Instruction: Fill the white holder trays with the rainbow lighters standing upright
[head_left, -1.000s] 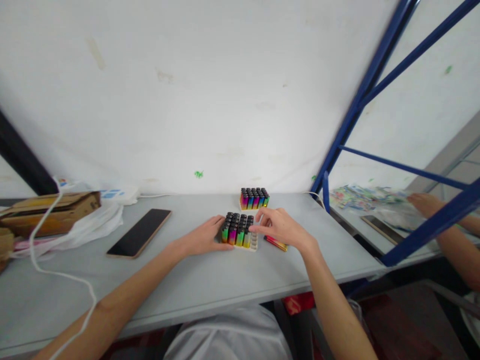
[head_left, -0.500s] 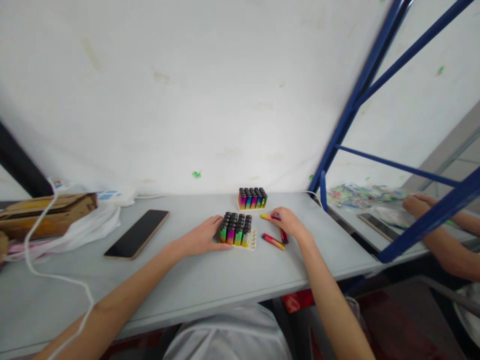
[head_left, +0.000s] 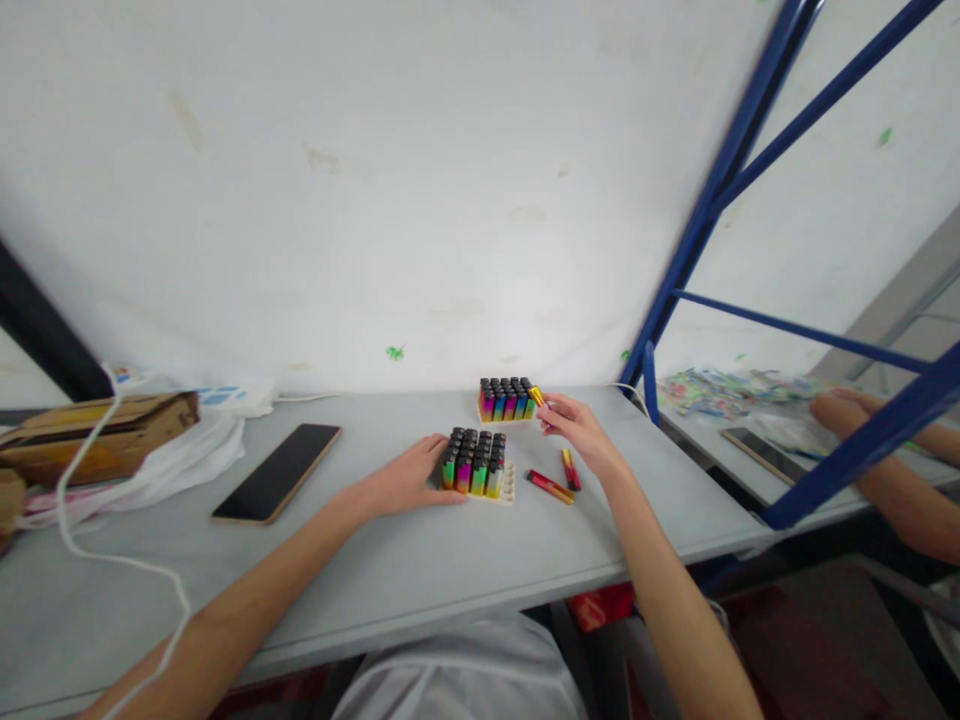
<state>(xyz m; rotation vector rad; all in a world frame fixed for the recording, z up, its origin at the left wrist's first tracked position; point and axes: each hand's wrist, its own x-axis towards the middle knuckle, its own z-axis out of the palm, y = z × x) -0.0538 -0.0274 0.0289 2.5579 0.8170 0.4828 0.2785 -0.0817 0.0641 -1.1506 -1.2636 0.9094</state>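
My left hand [head_left: 411, 475] grips the left side of a white tray [head_left: 509, 486] with rows of upright, colourful lighters [head_left: 472, 472] that have black tops. Holes show bare along the tray's right edge. Raised off the table, a yellow and red lighter [head_left: 537, 396] is pinched in the fingers of my right hand [head_left: 576, 425], its yellow end pointing up and left. Two more red and yellow lighters lie below that hand: one lighter [head_left: 551, 487] slants beside the tray, the other lighter [head_left: 571, 470] lies nearer my wrist. Behind stands a second block of upright lighters [head_left: 504, 402].
A black-screened phone [head_left: 279, 474] lies to the left, with a cardboard box [head_left: 101, 435], plastic bag [head_left: 184, 465] and white cable [head_left: 120, 558] beyond. Blue metal bars [head_left: 690, 240] rise at the right. Past them, another person's arms [head_left: 885, 470] rest over a neighbouring table.
My right hand has lifted a lighter off the table and turned it yellow end up. My left hand stays on the tray.
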